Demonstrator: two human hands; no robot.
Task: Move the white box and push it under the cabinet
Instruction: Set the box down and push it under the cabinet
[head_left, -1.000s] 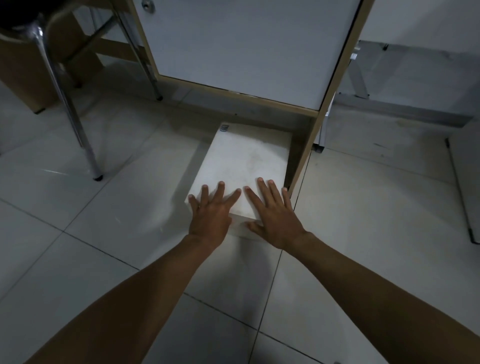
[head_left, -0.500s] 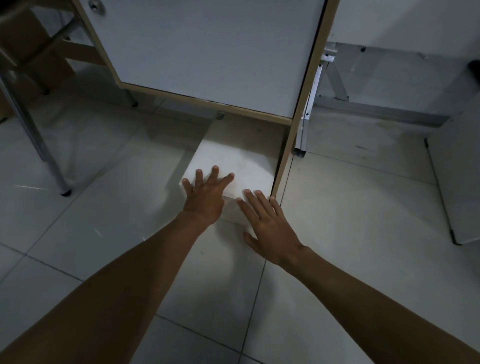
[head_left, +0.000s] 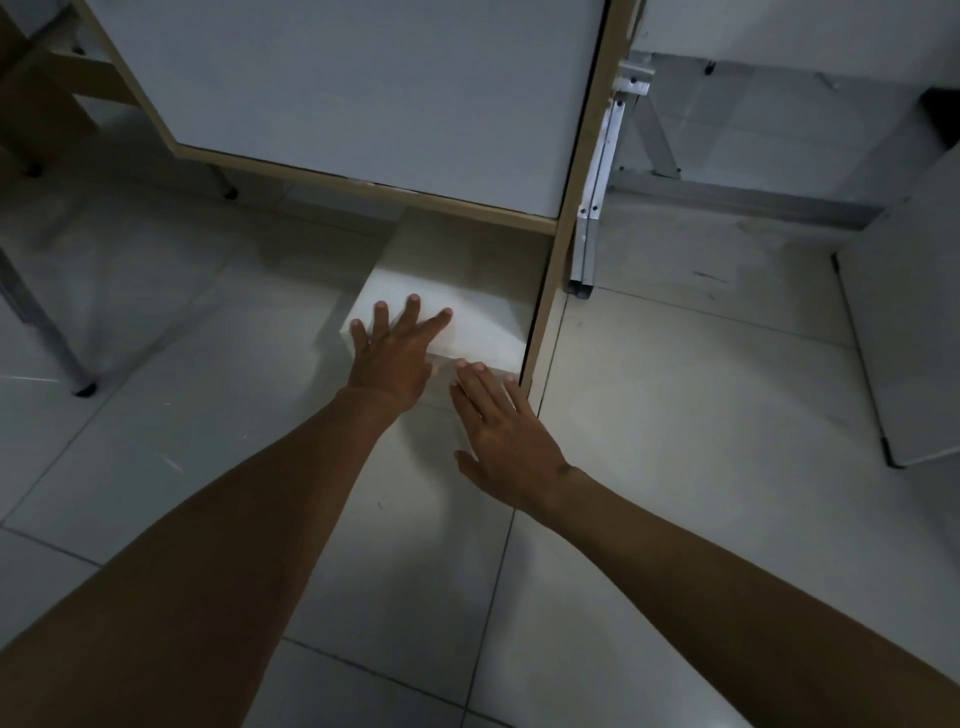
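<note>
The flat white rectangular box (head_left: 457, 291) lies on the pale grey tiled floor (head_left: 675, 415), its far part already under the grey-panelled cabinet with light wooden edging (head_left: 363, 93) and its near part still sticking out beside the cabinet's wooden side post (head_left: 563, 249). What the box contains cannot be told; its lid is closed. No label or writing can be read on it now: the small dark mark that showed at its far corner a second ago is now hidden under the cabinet's lower edge. Since then the box has slid further in, so that less of its top shows.

The left hand (head_left: 392, 358) lies flat on the box's top near its front edge, fingers spread wide, gripping nothing. The right hand (head_left: 506, 421) has come off the top; it is open and flat, its fingertips (head_left: 475, 368) at the box's front edge, the palm over the floor. A white metal bracket leg (head_left: 597, 197) stands just right of the post.
</note>
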